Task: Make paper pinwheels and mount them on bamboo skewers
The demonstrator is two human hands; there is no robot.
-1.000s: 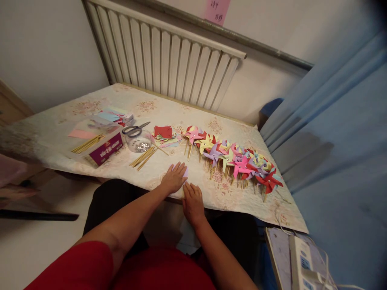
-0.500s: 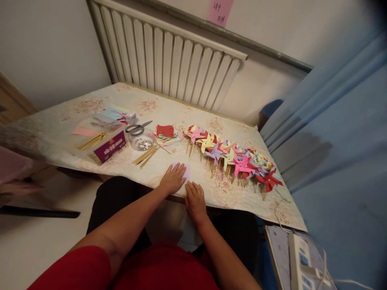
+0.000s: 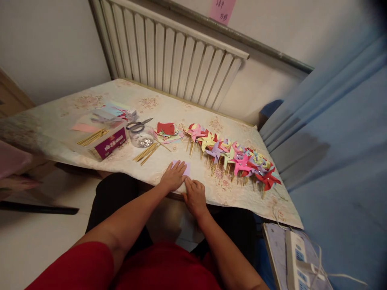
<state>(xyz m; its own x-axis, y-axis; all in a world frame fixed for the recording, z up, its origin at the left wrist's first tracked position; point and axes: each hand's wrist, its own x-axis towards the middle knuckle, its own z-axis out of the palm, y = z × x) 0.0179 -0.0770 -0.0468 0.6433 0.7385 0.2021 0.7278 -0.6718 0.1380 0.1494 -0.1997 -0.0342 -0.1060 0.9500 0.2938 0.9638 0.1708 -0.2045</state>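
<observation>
Pressing flat, left hand (image 3: 173, 176), fingers slightly spread, covers part of lavender paper (image 3: 187, 168) near front edge of floral tablecloth (image 3: 223, 199). Right hand (image 3: 195, 196) curls at paper's near corner; cannot tell whether pinching. Open cloth between paper and pinwheels (image 3: 242, 163). Purple box label (image 3: 111, 145), pink wall note (image 3: 223, 11): writing unclear.

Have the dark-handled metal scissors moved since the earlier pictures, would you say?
No, the scissors keep their place against the flower-printed tablecloth and by the clear round bowl.
</observation>
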